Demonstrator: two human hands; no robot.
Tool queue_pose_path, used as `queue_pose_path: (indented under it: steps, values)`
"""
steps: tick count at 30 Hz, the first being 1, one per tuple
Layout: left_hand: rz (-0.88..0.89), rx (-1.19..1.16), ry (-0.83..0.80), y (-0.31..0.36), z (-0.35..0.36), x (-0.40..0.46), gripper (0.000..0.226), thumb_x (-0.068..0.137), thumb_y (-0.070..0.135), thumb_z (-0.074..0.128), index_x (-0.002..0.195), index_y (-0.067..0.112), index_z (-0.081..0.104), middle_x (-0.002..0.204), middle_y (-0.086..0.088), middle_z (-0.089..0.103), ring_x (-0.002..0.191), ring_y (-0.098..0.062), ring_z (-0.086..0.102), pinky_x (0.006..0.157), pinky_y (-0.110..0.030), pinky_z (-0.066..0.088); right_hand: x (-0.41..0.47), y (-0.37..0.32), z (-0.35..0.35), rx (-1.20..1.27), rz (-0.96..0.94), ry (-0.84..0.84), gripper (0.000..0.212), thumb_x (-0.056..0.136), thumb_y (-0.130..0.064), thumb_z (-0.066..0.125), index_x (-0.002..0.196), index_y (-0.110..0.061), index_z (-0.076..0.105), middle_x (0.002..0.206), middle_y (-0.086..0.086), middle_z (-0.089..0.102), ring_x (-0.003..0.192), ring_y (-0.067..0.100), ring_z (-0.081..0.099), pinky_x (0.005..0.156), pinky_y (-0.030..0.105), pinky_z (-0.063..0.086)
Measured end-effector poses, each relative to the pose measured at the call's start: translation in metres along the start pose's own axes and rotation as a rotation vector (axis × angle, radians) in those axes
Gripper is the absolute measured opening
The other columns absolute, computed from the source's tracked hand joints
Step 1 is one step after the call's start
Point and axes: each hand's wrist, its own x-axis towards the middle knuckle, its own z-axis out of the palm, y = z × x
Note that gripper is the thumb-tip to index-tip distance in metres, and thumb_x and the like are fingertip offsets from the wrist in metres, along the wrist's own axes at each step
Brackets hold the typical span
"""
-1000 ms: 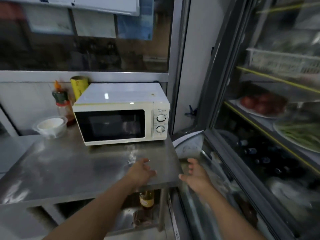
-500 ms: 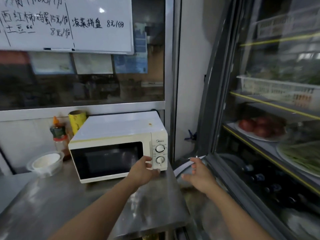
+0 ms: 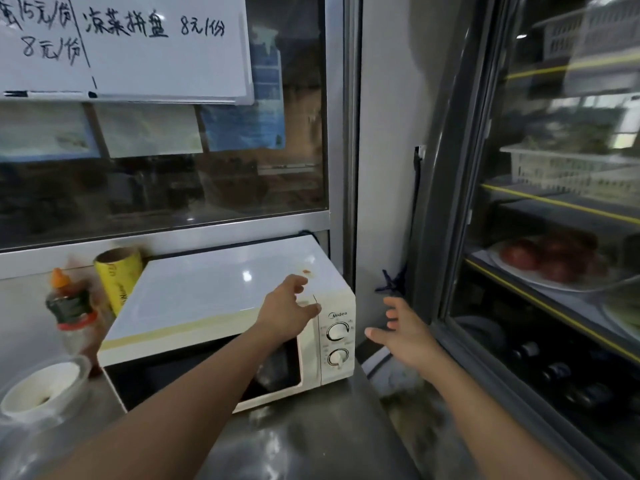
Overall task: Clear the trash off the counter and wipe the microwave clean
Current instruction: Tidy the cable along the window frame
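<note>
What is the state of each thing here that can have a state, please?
microwave: door closed, small orange stain on top near the right front corner.
left hand: open, empty, at the microwave's top front edge.
right hand: open, empty, in the air right of the microwave.
sauce bottle: upright, orange cap on.
white bowl: upright, with a clear cover over it.
yellow roll: standing behind the microwave.
display fridge: glass door closed.

left hand (image 3: 289,311): over microwave (image 3: 214,292) top front edge | right hand (image 3: 403,336): spread, beside microwave
</note>
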Motion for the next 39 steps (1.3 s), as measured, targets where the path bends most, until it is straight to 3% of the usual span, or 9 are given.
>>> queue_pose_path:
  steps: [8, 13, 20, 23, 27, 39]
  values:
    - [0.065, 0.09, -0.007, 0.001, 0.013, 0.06, 0.053, 0.082, 0.027, 0.069, 0.129, 0.022, 0.045, 0.13, 0.001, 0.053, 0.118, -0.018, 0.049, 0.093, -0.029, 0.041, 0.074, 0.009, 0.001, -0.048, 0.025, -0.001, 0.076, 0.081, -0.028, 0.071, 0.143, -0.023, 0.028, 0.145, 0.005, 0.039, 0.13, 0.021, 0.042, 0.104, 0.037, 0.04]
    - [0.025, 0.074, 0.01, 0.006, 0.034, 0.109, 0.053, 0.081, 0.026, 0.07, 0.128, 0.022, 0.047, 0.128, 0.001, 0.054, 0.112, -0.016, 0.051, 0.086, -0.024, 0.037, 0.135, 0.027, 0.002, -0.064, 0.009, -0.054, 0.075, 0.08, -0.031, 0.071, 0.142, -0.023, 0.029, 0.145, 0.006, 0.038, 0.13, 0.023, 0.041, 0.106, 0.041, 0.038]
    - [-0.058, 0.181, 0.057, 0.009, 0.059, 0.181, 0.052, 0.083, 0.028, 0.068, 0.13, 0.021, 0.046, 0.131, 0.002, 0.053, 0.119, -0.019, 0.049, 0.09, -0.025, 0.038, 0.227, 0.056, 0.01, -0.034, -0.012, -0.142, 0.074, 0.081, -0.033, 0.07, 0.141, -0.023, 0.029, 0.142, 0.004, 0.041, 0.125, 0.021, 0.046, 0.098, 0.034, 0.041]
    - [-0.108, 0.184, 0.096, 0.008, 0.063, 0.209, 0.052, 0.082, 0.027, 0.069, 0.129, 0.02, 0.048, 0.131, 0.002, 0.054, 0.118, -0.018, 0.05, 0.092, -0.028, 0.042, 0.259, 0.069, 0.02, -0.009, -0.013, -0.197, 0.076, 0.081, -0.033, 0.071, 0.143, -0.021, 0.028, 0.145, 0.007, 0.038, 0.128, 0.024, 0.044, 0.104, 0.04, 0.041]
    - [-0.115, 0.28, 0.127, 0.003, 0.068, 0.243, 0.052, 0.081, 0.026, 0.07, 0.129, 0.019, 0.049, 0.131, 0.002, 0.055, 0.119, -0.019, 0.051, 0.092, -0.024, 0.035, 0.299, 0.084, 0.036, -0.039, -0.021, -0.25, 0.079, 0.08, -0.038, 0.07, 0.144, -0.023, 0.025, 0.146, 0.008, 0.038, 0.129, 0.028, 0.044, 0.102, 0.048, 0.042]
    - [-0.079, 0.378, 0.186, -0.02, 0.081, 0.301, 0.049, 0.08, 0.023, 0.071, 0.125, 0.024, 0.051, 0.127, 0.004, 0.057, 0.117, -0.013, 0.051, 0.085, -0.02, 0.034, 0.391, 0.126, 0.115, 0.024, 0.037, -0.386, 0.068, 0.084, -0.019, 0.069, 0.141, -0.008, 0.033, 0.143, 0.011, 0.043, 0.128, 0.025, 0.045, 0.1, 0.028, 0.038]
